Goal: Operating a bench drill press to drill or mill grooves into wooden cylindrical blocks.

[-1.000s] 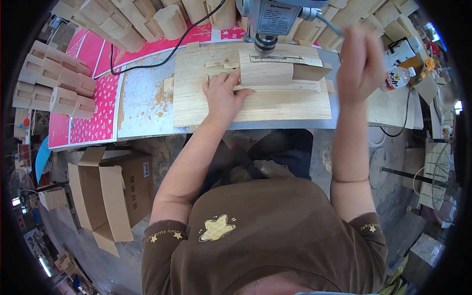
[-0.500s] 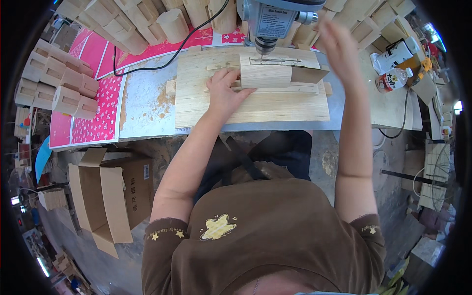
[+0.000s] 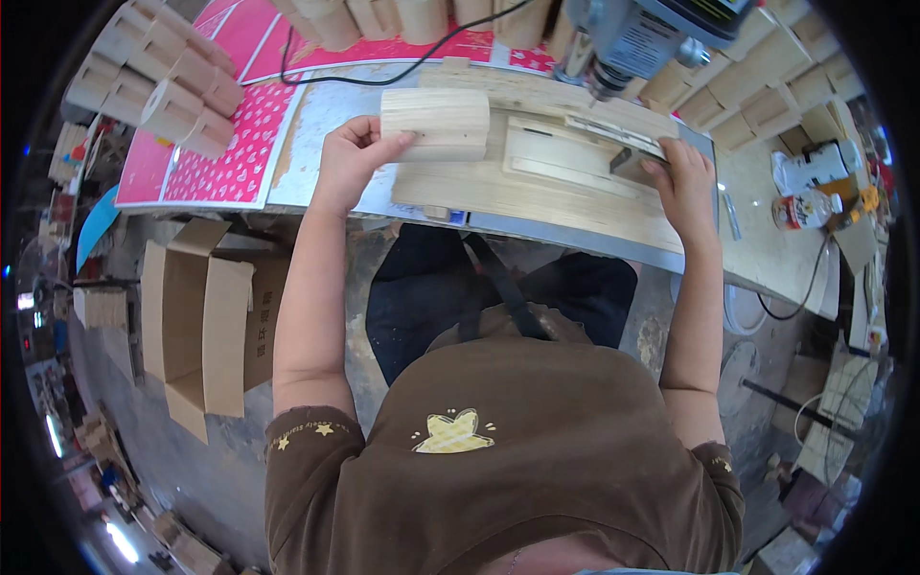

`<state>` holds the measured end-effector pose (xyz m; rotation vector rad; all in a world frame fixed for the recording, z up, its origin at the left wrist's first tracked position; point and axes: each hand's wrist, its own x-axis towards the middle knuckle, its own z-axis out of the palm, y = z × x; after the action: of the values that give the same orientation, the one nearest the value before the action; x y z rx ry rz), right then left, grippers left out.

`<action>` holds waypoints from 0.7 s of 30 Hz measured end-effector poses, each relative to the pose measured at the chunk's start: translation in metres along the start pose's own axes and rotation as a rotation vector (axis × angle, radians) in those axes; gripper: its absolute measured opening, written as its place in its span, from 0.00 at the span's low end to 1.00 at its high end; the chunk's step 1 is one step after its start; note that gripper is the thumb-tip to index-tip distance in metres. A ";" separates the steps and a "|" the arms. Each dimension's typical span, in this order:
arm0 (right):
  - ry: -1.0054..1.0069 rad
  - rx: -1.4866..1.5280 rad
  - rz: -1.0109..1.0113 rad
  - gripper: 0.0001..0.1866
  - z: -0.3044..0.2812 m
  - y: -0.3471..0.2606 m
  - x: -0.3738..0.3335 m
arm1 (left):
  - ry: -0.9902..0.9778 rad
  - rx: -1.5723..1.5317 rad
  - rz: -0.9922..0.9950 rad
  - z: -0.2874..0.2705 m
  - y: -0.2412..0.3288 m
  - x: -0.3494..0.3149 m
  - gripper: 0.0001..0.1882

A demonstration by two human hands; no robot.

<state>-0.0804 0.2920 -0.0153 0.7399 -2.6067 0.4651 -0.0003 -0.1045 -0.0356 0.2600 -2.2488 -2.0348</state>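
A pale wooden block with a rounded face (image 3: 437,123) is off the drilling board, its left end gripped between thumb and fingers of my left hand (image 3: 355,158). Small dark holes show along its lower part. My right hand (image 3: 685,177) is closed on the right end of a wooden jig (image 3: 565,158), where a thin slotted strip and a grey-brown plate (image 3: 628,163) sit. The jig rests on a flat wooden board (image 3: 537,196). Above it hangs a bench drill (image 3: 652,43), its chuck (image 3: 609,79) over the strip; the bit's tip is hard to make out.
Wooden pieces stand stacked at the left (image 3: 187,115), along the back and at the right (image 3: 757,81). A black cable (image 3: 412,72) crosses the back. A bottle (image 3: 805,209) stands on the right table. An open cardboard box (image 3: 225,326) lies below the left edge.
The block has left the jig and moved left in my left hand. My right hand has come down from the drill's side to the jig's right end. The view has shifted.
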 end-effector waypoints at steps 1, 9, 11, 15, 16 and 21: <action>0.002 0.010 -0.015 0.14 0.000 -0.004 -0.002 | 0.017 0.003 0.002 -0.007 -0.002 -0.001 0.12; 0.006 0.016 -0.078 0.16 0.004 -0.024 -0.003 | 0.157 -0.376 -0.141 -0.002 0.014 -0.023 0.13; 0.001 0.014 -0.090 0.17 0.002 -0.026 -0.004 | 0.147 -0.339 -0.126 -0.009 0.020 -0.027 0.12; 0.020 -0.019 -0.092 0.20 0.001 -0.013 -0.015 | 0.250 0.133 0.073 -0.017 0.046 -0.032 0.17; 0.023 -0.021 -0.090 0.20 0.001 -0.014 -0.017 | 0.271 0.242 0.110 -0.031 0.051 -0.035 0.16; -0.006 -0.007 -0.072 0.20 0.000 -0.017 -0.019 | 0.534 0.846 0.446 -0.116 0.100 -0.037 0.21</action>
<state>-0.0563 0.2861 -0.0200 0.8304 -2.5763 0.4333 0.0519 -0.2009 0.0776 0.2748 -2.3577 -0.6287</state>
